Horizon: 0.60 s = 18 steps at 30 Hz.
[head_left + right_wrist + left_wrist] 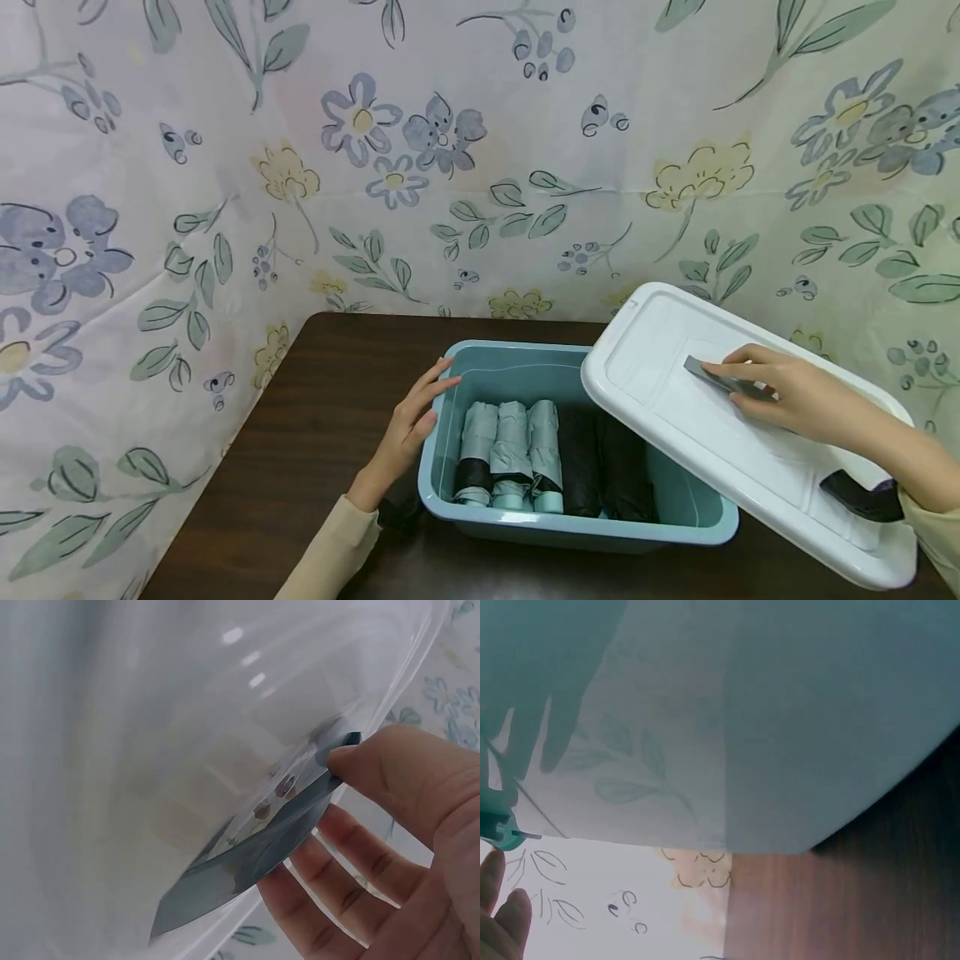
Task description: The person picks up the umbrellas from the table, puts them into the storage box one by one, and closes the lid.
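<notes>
A white lid (660,350) is tilted over the right part of a light-blue plastic bin (525,525). My right hand (787,396) grips the grey handle (247,855) on top of the lid, fingers hooked beneath it and thumb over it in the right wrist view. At the bin's left rim, my left hand (408,425) touches the edge with extended fingers. Inside the bin, three pale blue-grey folded umbrellas (512,442) lie side by side. Next to them are two black rolled bundles (581,467), partly beneath the lid.
The bin stands on a dark brown wooden table (330,417). Behind and to the left hangs a floral-printed cloth (225,208) reaching the table's edges. A black strap (862,496) is around the right wrist, over the lid's near end.
</notes>
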### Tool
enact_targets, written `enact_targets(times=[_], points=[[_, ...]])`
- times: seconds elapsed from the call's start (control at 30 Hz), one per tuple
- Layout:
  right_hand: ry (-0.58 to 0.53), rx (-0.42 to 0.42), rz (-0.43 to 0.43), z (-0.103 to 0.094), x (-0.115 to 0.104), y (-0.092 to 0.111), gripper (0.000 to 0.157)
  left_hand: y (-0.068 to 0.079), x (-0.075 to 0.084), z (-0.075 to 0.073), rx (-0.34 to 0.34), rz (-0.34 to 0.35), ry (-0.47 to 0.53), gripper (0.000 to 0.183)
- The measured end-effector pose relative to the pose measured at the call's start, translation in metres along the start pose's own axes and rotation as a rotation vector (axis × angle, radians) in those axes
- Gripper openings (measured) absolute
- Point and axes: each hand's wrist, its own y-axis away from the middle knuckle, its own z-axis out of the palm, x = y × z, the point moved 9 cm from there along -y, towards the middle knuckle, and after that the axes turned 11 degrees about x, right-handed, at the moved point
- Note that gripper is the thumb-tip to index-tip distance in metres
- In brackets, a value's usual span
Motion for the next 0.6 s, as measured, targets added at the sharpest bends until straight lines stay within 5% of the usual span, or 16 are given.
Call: enact_targets(times=[0.6], points=[[-0.028, -0.085, -0.111, 0.013, -0.042, -0.029, 0.055, 0.0, 0.001, -0.003, -0.026, -0.017, -0.023, 0.044]])
